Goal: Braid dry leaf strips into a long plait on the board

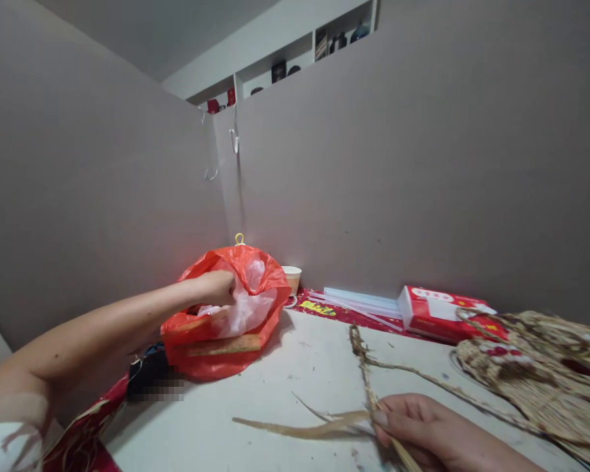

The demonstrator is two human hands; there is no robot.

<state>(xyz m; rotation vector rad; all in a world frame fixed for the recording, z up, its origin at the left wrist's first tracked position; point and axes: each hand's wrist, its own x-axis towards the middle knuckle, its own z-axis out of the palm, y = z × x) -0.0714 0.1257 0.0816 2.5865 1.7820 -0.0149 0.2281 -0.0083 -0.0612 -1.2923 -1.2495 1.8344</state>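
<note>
My left hand (215,288) reaches into the mouth of an open red plastic bag (211,360) on the left of the table. Its fingers are curled beside crumpled white plastic (248,311); what they hold, if anything, is hidden. A flat tan strip lies inside the bag's front edge. At the lower right, my right hand (417,426) pinches a twisted straw cord (366,377) between thumb and fingers. Loose flat straw strips (295,431) stick out leftward from that pinch, over the white board (275,393).
Behind the board stand a paper cup (292,278), pale plastic strips (364,303) and a red tissue pack (442,313). A large bundle of woven straw (550,373) lies at the right. Grey partitions (398,164) enclose the back and left.
</note>
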